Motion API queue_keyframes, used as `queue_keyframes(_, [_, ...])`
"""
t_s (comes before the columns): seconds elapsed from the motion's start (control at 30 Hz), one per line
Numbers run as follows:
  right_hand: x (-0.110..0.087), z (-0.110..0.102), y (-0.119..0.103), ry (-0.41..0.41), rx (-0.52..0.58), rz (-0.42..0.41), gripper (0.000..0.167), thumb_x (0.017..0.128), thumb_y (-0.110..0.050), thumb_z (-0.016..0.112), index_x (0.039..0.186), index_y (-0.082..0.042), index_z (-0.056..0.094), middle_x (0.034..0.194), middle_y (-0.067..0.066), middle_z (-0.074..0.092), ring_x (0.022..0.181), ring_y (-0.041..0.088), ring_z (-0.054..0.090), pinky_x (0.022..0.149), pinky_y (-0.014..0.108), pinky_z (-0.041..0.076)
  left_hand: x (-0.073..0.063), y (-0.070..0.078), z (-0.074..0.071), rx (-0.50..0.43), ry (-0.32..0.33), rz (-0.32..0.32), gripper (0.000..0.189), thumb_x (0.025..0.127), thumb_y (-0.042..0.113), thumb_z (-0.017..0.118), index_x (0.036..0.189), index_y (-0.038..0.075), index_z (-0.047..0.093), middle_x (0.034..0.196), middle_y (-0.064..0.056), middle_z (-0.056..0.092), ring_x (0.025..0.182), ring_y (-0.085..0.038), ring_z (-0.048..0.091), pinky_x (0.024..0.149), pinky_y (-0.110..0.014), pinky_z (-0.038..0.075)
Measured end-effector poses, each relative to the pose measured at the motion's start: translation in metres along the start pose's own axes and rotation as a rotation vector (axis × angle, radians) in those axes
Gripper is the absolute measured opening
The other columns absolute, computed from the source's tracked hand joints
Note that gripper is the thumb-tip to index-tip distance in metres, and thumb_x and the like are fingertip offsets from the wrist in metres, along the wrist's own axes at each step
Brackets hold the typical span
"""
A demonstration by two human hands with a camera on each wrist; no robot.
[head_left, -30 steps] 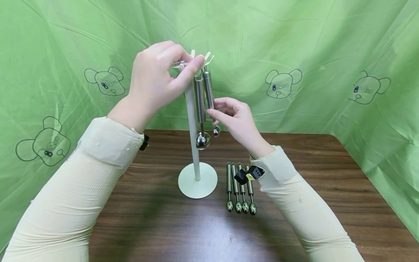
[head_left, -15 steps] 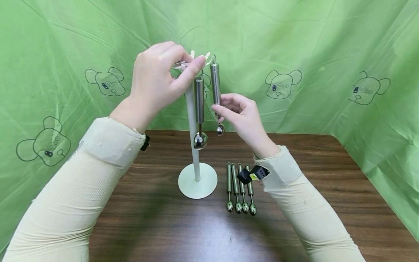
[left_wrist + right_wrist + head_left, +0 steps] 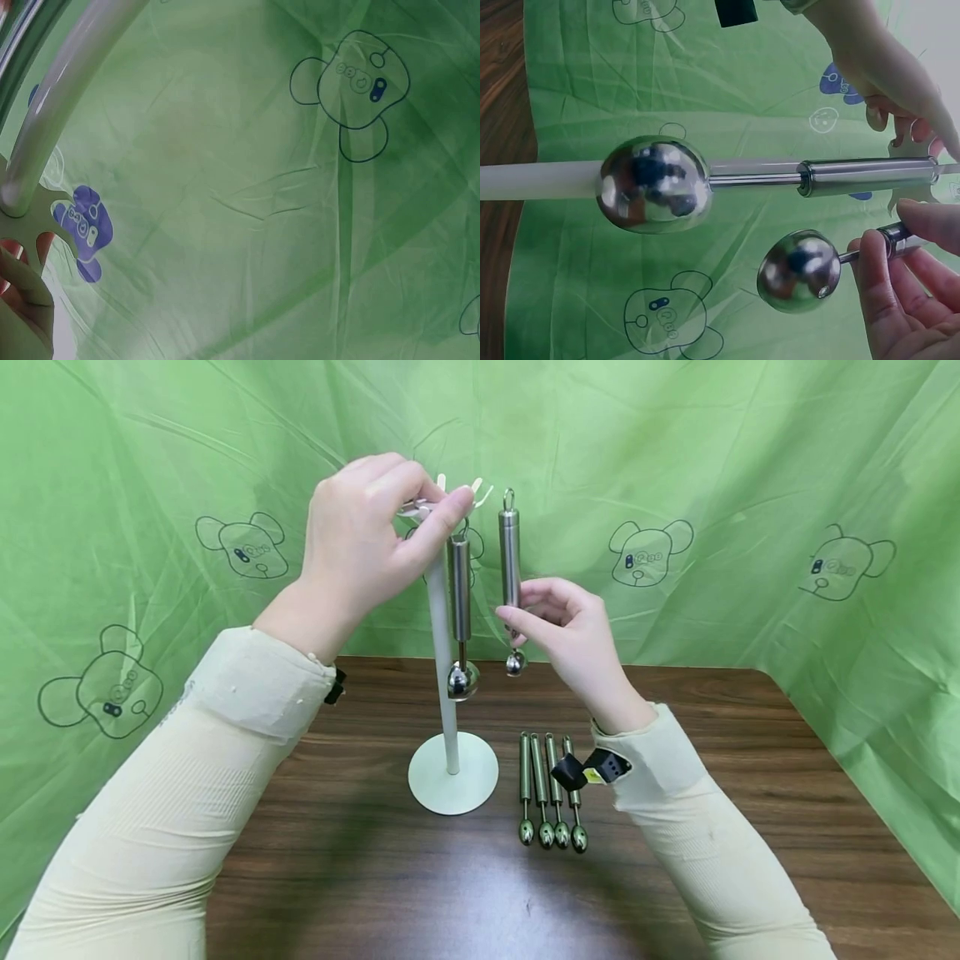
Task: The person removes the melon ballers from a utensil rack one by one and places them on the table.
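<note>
My left hand pinches the hooked top of a white hanging stand. From one of its hooks hangs a steel melon baller, scoop end down. To the right, my right hand holds a smaller melon baller by the lower handle, upright, its loop on top and apart from the hooks. The right wrist view shows both round scoops, the hanging one larger than the held one. In the left wrist view, fingers touch the stand's flat top plate.
Several slim steel scoops lie side by side on the brown wooden table, partly under the right wrist's camera. The stand's round base rests left of them. A green curtain surrounds the table's back and sides.
My right hand has moved to the right with the smaller melon baller, whose loop has come away from the stand's hook. The left hand stays on the stand's top.
</note>
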State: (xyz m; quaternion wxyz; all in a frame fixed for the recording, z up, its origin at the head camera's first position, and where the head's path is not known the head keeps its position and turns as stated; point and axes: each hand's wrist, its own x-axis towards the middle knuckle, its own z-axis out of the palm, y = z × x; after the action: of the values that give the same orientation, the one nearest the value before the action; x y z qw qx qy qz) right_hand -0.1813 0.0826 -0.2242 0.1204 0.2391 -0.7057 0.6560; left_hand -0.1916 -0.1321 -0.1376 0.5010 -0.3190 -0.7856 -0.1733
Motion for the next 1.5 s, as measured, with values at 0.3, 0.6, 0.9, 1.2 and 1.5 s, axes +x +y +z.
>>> queue_keyframes(0.3, [-0.019, -0.006, 0.006, 0.001, -0.001, 0.028, 0.025, 0.086, -0.005, 0.075, 0.109, -0.001, 0.067, 0.082, -0.005, 0.072, 0.066, 0.015, 0.066, 0.064, 0.033, 0.059, 0.000, 0.002, -0.001, 0.009, -0.005, -0.010, 0.042, 0.096, 0.040, 0.061, 0.080, 0.002, 0.069, 0.082, -0.011, 0.074, 0.075, -0.028, 0.065, 0.062, -0.040, 0.048])
queue_keyframes(0.6, [-0.039, -0.015, 0.011, -0.022, -0.010, 0.109, 0.029, 0.086, -0.003, 0.073, 0.114, -0.001, 0.065, 0.086, -0.008, 0.071, 0.068, 0.014, 0.067, 0.066, 0.031, 0.059, 0.000, 0.003, -0.002, 0.025, -0.010, -0.010, 0.042, 0.096, 0.041, 0.060, 0.081, 0.002, 0.069, 0.083, -0.010, 0.074, 0.075, -0.027, 0.065, 0.062, -0.040, 0.049])
queue_keyframes(0.9, [-0.060, -0.028, 0.016, -0.007, -0.003, 0.136, 0.023, 0.086, -0.004, 0.074, 0.108, -0.009, 0.068, 0.088, -0.003, 0.074, 0.069, 0.016, 0.069, 0.069, 0.032, 0.060, -0.001, 0.004, -0.003, 0.033, -0.008, -0.014, 0.042, 0.096, 0.041, 0.060, 0.081, 0.003, 0.068, 0.082, -0.010, 0.074, 0.075, -0.027, 0.065, 0.060, -0.040, 0.048])
queue_keyframes(1.2, [-0.077, -0.038, 0.027, 0.068, 0.060, 0.139, 0.021, 0.085, 0.002, 0.073, 0.104, 0.000, 0.066, 0.082, -0.002, 0.072, 0.067, 0.014, 0.069, 0.066, 0.032, 0.060, -0.002, 0.004, -0.004, 0.041, -0.013, -0.015, 0.042, 0.096, 0.041, 0.059, 0.080, 0.004, 0.068, 0.082, -0.009, 0.073, 0.074, -0.027, 0.064, 0.059, -0.040, 0.047])
queue_keyframes(1.5, [-0.090, -0.044, 0.036, 0.113, 0.084, 0.153, 0.021, 0.083, 0.002, 0.076, 0.100, -0.006, 0.067, 0.080, -0.002, 0.071, 0.064, 0.013, 0.068, 0.063, 0.032, 0.060, -0.003, 0.004, -0.004, 0.035, -0.011, -0.014, 0.041, 0.096, 0.040, 0.059, 0.080, 0.004, 0.068, 0.082, -0.009, 0.074, 0.074, -0.027, 0.064, 0.059, -0.039, 0.047])
